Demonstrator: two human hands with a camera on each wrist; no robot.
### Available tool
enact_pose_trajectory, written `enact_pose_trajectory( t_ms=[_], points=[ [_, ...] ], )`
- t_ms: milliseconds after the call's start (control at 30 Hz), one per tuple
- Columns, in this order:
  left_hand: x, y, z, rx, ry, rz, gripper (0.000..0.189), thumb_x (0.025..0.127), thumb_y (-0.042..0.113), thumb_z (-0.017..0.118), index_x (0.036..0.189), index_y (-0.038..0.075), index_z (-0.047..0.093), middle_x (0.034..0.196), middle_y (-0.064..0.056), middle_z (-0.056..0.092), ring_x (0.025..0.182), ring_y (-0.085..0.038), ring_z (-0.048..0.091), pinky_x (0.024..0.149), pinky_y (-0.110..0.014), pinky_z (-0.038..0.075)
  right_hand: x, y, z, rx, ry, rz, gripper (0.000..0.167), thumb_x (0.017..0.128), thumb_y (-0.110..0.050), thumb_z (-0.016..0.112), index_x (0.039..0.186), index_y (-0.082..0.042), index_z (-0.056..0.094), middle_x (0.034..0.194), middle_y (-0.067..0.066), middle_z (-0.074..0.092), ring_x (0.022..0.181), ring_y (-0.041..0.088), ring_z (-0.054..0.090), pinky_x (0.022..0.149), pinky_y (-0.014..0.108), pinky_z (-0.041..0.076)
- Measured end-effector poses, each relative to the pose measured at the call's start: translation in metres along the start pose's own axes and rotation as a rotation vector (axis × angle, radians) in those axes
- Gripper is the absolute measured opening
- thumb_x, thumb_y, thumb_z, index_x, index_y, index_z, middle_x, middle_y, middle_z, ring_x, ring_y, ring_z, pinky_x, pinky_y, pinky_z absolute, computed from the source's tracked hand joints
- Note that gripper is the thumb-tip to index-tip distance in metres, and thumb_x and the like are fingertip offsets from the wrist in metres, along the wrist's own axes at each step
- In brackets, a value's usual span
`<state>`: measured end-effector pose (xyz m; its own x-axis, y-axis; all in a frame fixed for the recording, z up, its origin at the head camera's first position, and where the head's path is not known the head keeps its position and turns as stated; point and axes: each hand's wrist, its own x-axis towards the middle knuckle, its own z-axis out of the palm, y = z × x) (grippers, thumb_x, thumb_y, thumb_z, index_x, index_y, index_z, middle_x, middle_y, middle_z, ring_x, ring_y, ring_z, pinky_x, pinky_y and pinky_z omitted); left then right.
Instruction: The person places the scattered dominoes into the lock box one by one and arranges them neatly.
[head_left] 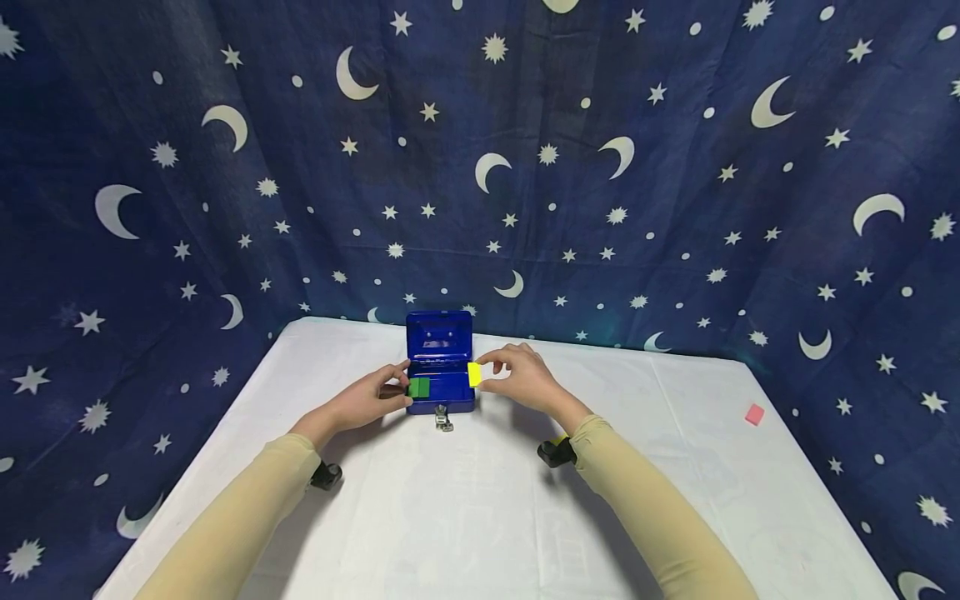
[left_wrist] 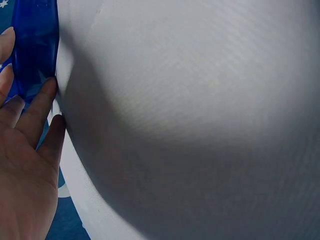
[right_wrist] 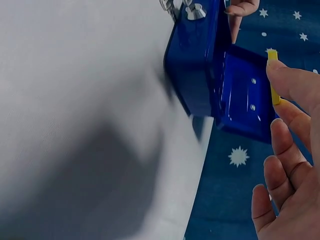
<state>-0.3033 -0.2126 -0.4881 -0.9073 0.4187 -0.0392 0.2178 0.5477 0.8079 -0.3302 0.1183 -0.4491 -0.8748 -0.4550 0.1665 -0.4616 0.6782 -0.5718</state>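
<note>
A small blue cash box (head_left: 461, 407) stands on the table with its lid (head_left: 439, 335) raised at the back. Inside, at its left end, are green flat pieces (head_left: 418, 387). My left hand (head_left: 363, 398) rests its outstretched fingers against the box's left side; the left wrist view shows fingertips (left_wrist: 48, 86) on the blue wall. Between thumb and forefinger my right hand (head_left: 525, 379) pinches a thin yellow rectangular piece (head_left: 475, 375), held over the box's right edge. In the right wrist view this yellow piece (right_wrist: 274, 80) appears edge-on, the other fingers loosely bent below it.
Keys (head_left: 442, 419) hang at the front lock of the box. Far to the right, a pink flat piece (head_left: 754, 414) lies on the white tablecloth (head_left: 450, 517). A dark blue curtain (head_left: 525, 208) with stars and moons rises behind and around the table.
</note>
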Motion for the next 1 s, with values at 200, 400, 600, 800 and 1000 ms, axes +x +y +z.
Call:
enact_pose_trajectory(
  t_ms=[200,400,600,800,1000],
  points=[
    [-0.001,0.002,0.0,-0.008,0.0,-0.004,0.032,0.099,0.026,0.069,0.122,0.008,0.053,0.167,-0.006,0.024,0.133,-0.034,0.054,0.114,-0.055,0.037,0.007,-0.008,0.008,-0.033,0.014,-0.004,0.042,0.083,-0.04,0.083,0.121,-0.027,0.073,0.09,-0.008,0.06,0.092,0.018,0.048,0.082,0.037,0.04],
    [0.0,0.001,0.001,0.003,0.007,-0.011,0.032,0.099,0.027,0.069,0.121,0.009,0.053,0.167,-0.006,0.025,0.132,-0.034,0.054,0.115,-0.056,0.035,0.012,-0.015,0.015,-0.055,0.016,-0.003,0.044,0.083,-0.04,0.084,0.123,-0.026,0.073,0.089,-0.003,0.061,0.091,0.019,0.046,0.081,0.038,0.037],
    [0.0,0.001,0.001,-0.002,0.003,-0.015,0.033,0.099,0.028,0.07,0.12,0.009,0.054,0.167,-0.007,0.024,0.133,-0.034,0.054,0.115,-0.056,0.034,0.017,-0.017,0.023,-0.075,0.014,0.027,0.044,0.084,-0.043,0.082,0.124,-0.027,0.073,0.095,0.003,0.065,0.092,0.019,0.046,0.082,0.038,0.037],
    [0.0,0.002,0.0,0.004,-0.002,-0.017,0.032,0.099,0.028,0.069,0.12,0.009,0.054,0.167,-0.007,0.023,0.133,-0.033,0.054,0.116,-0.055,0.034,0.021,-0.02,0.03,-0.1,0.011,0.052,0.044,0.084,-0.044,0.082,0.124,-0.027,0.073,0.094,0.004,0.065,0.091,0.02,0.045,0.082,0.039,0.037],
    [0.001,0.003,-0.001,0.021,-0.004,-0.038,0.033,0.1,0.029,0.068,0.122,0.01,0.053,0.167,-0.005,0.022,0.134,-0.031,0.053,0.116,-0.053,0.034,0.027,-0.022,0.036,-0.163,-0.006,0.057,0.044,0.083,-0.047,0.082,0.123,-0.028,0.074,0.088,-0.003,0.06,0.089,0.019,0.044,0.08,0.038,0.036]
  ],
)
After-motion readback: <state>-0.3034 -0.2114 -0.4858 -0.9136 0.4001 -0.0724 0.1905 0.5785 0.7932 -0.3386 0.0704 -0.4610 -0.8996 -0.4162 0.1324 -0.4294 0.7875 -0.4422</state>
